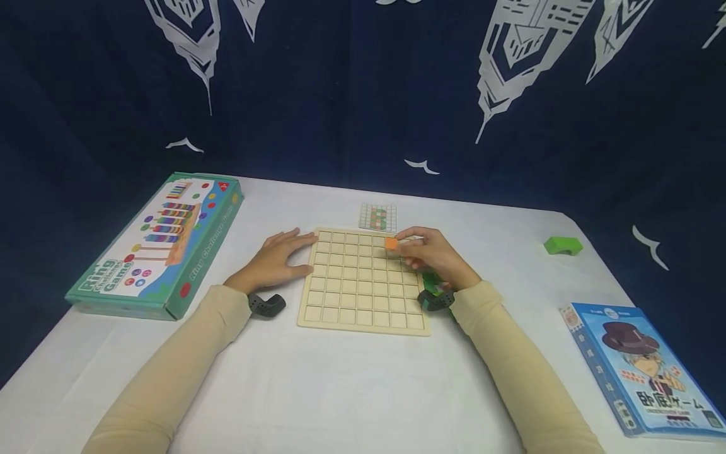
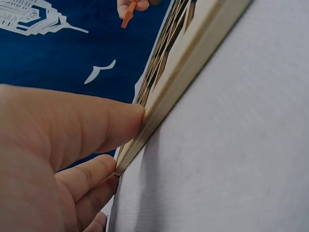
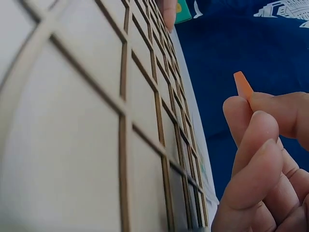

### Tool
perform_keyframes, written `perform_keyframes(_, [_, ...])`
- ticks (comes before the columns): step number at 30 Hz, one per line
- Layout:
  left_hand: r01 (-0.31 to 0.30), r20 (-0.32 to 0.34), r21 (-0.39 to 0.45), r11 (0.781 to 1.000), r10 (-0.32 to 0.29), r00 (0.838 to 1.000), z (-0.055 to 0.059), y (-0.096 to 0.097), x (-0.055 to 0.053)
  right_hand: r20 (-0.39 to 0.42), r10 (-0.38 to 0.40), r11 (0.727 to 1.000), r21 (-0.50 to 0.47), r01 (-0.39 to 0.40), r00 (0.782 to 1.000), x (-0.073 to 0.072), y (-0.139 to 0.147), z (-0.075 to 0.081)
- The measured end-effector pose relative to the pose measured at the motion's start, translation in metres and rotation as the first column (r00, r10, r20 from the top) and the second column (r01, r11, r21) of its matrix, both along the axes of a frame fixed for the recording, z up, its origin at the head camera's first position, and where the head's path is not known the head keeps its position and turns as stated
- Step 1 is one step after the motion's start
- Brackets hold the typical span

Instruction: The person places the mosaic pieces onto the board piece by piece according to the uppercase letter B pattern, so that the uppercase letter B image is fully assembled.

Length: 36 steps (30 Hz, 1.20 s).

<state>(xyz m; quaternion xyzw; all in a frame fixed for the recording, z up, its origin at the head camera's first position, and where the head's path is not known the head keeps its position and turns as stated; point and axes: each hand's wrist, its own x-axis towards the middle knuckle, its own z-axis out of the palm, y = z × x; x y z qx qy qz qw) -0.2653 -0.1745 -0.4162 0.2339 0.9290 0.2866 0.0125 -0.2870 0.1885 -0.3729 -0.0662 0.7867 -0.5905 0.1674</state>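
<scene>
A wooden grid board (image 1: 357, 277) with raised square cells lies on the white table. My left hand (image 1: 278, 258) rests at its left edge, thumb and fingers spread against the rim; the left wrist view shows the thumb (image 2: 111, 121) touching the board's side. My right hand (image 1: 428, 252) is over the board's far right corner, pinching a small orange square tile (image 1: 391, 243) between thumb and index finger. In the right wrist view the orange tile (image 3: 243, 86) is held up off the board, its edge showing. Green pieces (image 1: 433, 284) lie partly hidden under the right wrist.
A small pattern card (image 1: 378, 217) with coloured squares lies just beyond the board. On the left is a green game box (image 1: 164, 246); on the right, a blue game box (image 1: 646, 372). A green arched block (image 1: 563, 246) sits at the far right. A dark blue curtain (image 1: 351, 94) hangs behind.
</scene>
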Motion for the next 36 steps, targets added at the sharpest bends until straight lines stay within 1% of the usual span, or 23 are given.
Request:
perform_keyframes(5, [0.002, 0.003, 0.005, 1.0, -0.002, 1.0, 0.0, 0.0, 0.0, 0.012, -0.004, 1.0, 0.005, 0.003, 1.0, -0.005, -0.011, 0.001])
perform_keyframes(12, [-0.007, 0.005, -0.006, 1.0, 0.007, 1.0, 0.001, 0.0, 0.0, -0.008, 0.015, 0.999, 0.032, -0.014, 1.0, -0.008, -0.025, 0.003])
perform_keyframes(18, [-0.012, 0.009, -0.009, 1.0, 0.012, 1.0, 0.0, 0.001, -0.001, 0.009, 0.023, 0.999, 0.028, -0.024, 1.0, -0.01, -0.036, 0.001])
perform_keyframes(23, [-0.014, 0.014, -0.008, 1.0, 0.014, 1.0, 0.001, 0.0, -0.001, -0.001, 0.031, 0.998, 0.048, -0.031, 1.0, -0.012, -0.048, -0.001])
perform_keyframes(27, [-0.015, 0.014, -0.011, 1.0, 0.015, 1.0, 0.001, 0.0, -0.001, 0.004, 0.037, 0.998, 0.041, -0.037, 0.999, -0.013, -0.057, -0.002])
perform_keyframes(36, [-0.013, 0.016, -0.011, 1.0, 0.013, 1.0, 0.001, 0.0, -0.001, -0.025, 0.089, 0.992, 0.096, -0.086, 0.996, -0.015, -0.069, -0.001])
